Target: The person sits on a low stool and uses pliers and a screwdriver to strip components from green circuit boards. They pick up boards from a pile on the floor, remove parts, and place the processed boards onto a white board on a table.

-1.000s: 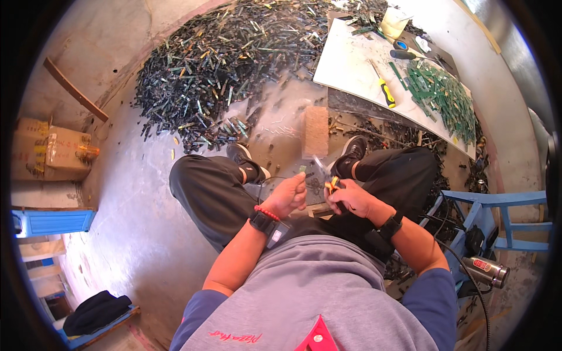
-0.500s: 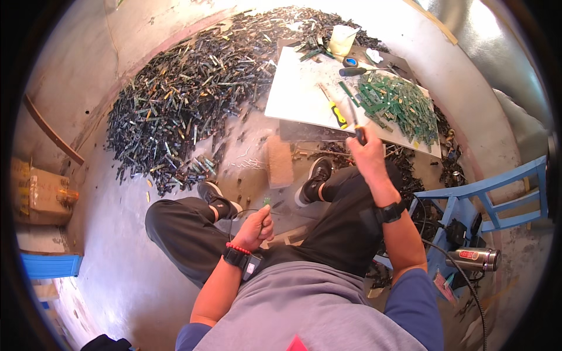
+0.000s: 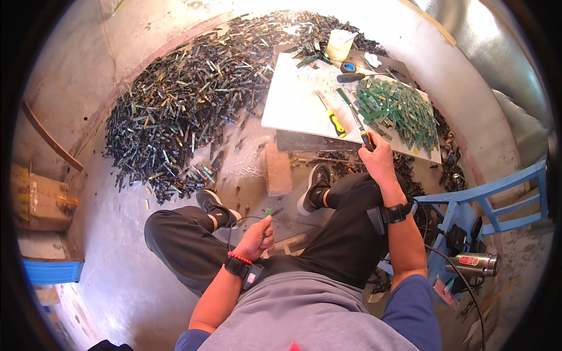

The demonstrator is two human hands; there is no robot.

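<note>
My left hand [image 3: 256, 238] is closed, pinching a small green circuit board piece [image 3: 268, 212] above my lap. A thin black cable arcs close by it from the wrist. In my right hand [image 3: 379, 159], closed round its black-and-yellow handle, is a screwdriver [image 3: 367, 139]. Its metal shaft points away over the near edge of a white board [image 3: 290, 108]. Just left of that shaft, a yellow-and-black screwdriver [image 3: 336, 123] lies on the board. A heap of green circuit board strips [image 3: 401, 111] covers the board's right part.
A large pile of dark strips [image 3: 175, 117] spreads over the floor at far left. On the board's far side are a pale cup [image 3: 340, 45], a tape roll [image 3: 348, 67] and a dark-handled screwdriver [image 3: 350, 77]. A brick [image 3: 277, 171] stands before it; a blue chair [image 3: 468, 202] and steel flask [image 3: 477, 264] are right.
My right hand has moved a little to the right with the screwdriver, whose shaft now leans more to the left. The left hand still pinches the green piece. The whole view has shifted slightly.
</note>
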